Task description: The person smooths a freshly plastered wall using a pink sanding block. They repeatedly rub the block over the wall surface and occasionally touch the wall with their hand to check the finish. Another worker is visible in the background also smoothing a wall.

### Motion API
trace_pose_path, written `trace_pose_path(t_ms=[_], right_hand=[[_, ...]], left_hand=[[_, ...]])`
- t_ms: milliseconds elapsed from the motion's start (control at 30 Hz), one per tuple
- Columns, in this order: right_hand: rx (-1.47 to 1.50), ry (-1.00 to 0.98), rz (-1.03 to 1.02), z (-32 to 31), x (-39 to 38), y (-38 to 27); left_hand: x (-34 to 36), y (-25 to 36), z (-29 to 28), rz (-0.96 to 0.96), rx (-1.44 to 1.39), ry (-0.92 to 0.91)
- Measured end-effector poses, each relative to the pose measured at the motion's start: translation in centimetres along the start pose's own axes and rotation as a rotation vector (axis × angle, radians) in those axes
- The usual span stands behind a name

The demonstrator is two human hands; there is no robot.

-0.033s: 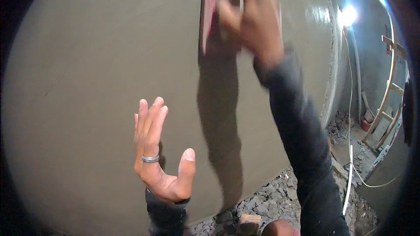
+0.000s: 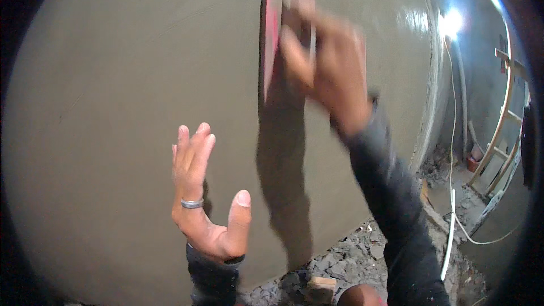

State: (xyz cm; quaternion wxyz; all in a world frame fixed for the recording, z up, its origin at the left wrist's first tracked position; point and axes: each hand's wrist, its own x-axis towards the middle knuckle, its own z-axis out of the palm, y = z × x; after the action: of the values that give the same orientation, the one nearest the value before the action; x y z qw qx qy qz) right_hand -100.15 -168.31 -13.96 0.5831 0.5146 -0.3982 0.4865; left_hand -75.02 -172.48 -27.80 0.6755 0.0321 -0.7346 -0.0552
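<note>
A smooth, grey-brown plastered wall (image 2: 130, 113) fills most of the view. Against its upper middle, my right hand (image 2: 335, 65) is closed round the handle of a plastering float (image 2: 272, 39) with a pink-red edge. Motion smears the hand and the float a little. The float stands lengthwise up and down, and a dark shadow falls on the plaster below it. Lower and to the left, my left hand (image 2: 198, 198) is raised with its fingers stretched up and the thumb apart. It wears a grey ring and holds nothing; whether it touches the wall I cannot tell.
Broken rubble (image 2: 351, 255) lies along the wall's foot, with a pale block (image 2: 322, 284) on it. At the right are a bright lamp (image 2: 451, 22), a wooden ladder (image 2: 503, 119), a white pipe (image 2: 449, 241), a loose cable (image 2: 481, 242) and a small red bucket (image 2: 475, 162).
My right hand and the float have moved down the wall, bringing the float's top edge into view. My left hand has hardly shifted and keeps its open shape.
</note>
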Motion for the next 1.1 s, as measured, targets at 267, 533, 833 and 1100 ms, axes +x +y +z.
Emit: trace_pose_path(t_ms=[267, 533, 833, 1100], right_hand=[[0.031, 0.035, 0.078, -2.9, 9.2, 1.2], [-0.029, 0.077, -0.115, 2.0, 1.9, -1.6], [0.249, -0.017, 0.204, -3.3, 8.2, -3.0], [0.044, 0.049, 0.148, 4.8, 1.2, -10.5]], left_hand=[[-0.3, 0.0, -1.3, 0.023, 0.003, 0.018], [0.1, -1.1, -1.6, -0.006, 0.017, 0.056], [0.7, -0.7, -2.3, -0.007, -0.059, 0.128], [1.4, -0.7, -4.6, 0.035, -0.025, 0.26]])
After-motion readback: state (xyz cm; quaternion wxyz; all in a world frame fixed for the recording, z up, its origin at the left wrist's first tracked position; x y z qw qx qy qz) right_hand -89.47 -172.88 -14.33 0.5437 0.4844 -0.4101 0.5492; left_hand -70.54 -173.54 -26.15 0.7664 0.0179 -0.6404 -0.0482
